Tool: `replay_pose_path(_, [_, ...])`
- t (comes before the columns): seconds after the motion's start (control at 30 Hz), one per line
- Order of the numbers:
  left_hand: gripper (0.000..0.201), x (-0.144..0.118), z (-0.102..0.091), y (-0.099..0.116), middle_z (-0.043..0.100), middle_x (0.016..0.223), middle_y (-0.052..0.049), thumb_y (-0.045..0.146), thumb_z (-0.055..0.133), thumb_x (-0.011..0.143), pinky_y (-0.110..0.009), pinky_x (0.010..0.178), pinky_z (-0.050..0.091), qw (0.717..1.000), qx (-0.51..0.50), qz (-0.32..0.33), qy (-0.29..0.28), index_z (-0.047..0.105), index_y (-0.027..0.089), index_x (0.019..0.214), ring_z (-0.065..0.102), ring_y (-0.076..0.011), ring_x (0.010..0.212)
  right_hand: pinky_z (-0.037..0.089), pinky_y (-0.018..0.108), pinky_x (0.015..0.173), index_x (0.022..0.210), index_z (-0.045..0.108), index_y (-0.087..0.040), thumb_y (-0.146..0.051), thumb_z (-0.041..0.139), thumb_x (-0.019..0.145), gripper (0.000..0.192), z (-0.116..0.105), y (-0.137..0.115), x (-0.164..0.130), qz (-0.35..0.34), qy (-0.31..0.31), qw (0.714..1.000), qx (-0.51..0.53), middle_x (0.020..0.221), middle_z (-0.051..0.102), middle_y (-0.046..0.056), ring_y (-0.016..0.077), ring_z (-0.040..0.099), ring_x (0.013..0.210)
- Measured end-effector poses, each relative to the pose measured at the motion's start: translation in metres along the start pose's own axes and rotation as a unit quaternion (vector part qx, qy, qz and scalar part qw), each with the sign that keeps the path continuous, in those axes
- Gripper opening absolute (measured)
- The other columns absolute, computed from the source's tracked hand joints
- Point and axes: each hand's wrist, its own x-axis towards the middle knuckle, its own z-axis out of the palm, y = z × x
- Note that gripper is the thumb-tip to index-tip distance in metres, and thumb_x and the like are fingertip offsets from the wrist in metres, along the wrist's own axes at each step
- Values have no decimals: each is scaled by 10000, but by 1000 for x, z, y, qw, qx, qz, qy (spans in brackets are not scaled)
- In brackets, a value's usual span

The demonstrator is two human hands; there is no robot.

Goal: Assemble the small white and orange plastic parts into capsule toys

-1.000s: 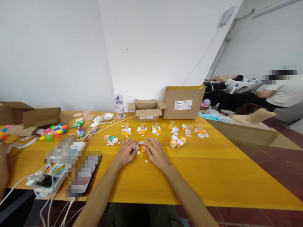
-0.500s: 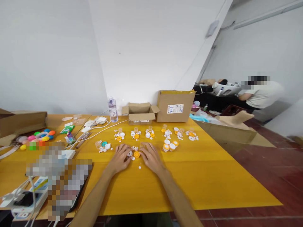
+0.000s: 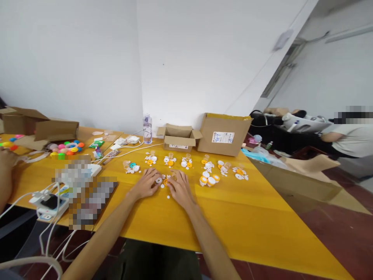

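My left hand rests on the yellow tabletop, fingers spread, its thumb and fingertips beside a white round disc. Opposite it, my right hand lies with its fingers apart; the thumb reaches over the edge of an orange round cap. A clear plastic cup is partly hidden behind its fingers. Between the hands are small white pieces and a little white disc. Another small white disc lies nearer to me.
Several groups of caps, clear cups and white pieces lie beyond, with closed white-and-orange containers at right. An open carton, a large box and a bottle stand behind. Left are a power strip and another person's hand.
The camera has turned left, bringing another person's arm into view at the left edge. My right thumb has moved in over the orange cap.
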Motion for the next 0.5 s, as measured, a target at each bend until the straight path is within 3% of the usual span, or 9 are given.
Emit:
replay_pose_path(0.17, [238,2,1,2,670,1053,-83,278,461,950,-433,967,407,1000,-3,2,8,642,233,1098,523,-270,1090,495,500,910,803,703,-258,-118,580,891,207,2,0,0,-7,12,1000,-5,1263,618,103,302,526,1163])
replay_pose_path(0.5, [220,5,-1,-1,664,1033,-59,252,516,917,-424,953,435,998,-34,-38,48,638,242,1099,553,-254,1029,484,489,915,903,708,-265,-153,539,926,204,-4,5,3,-10,16,1000,-15,1248,629,99,295,523,1159])
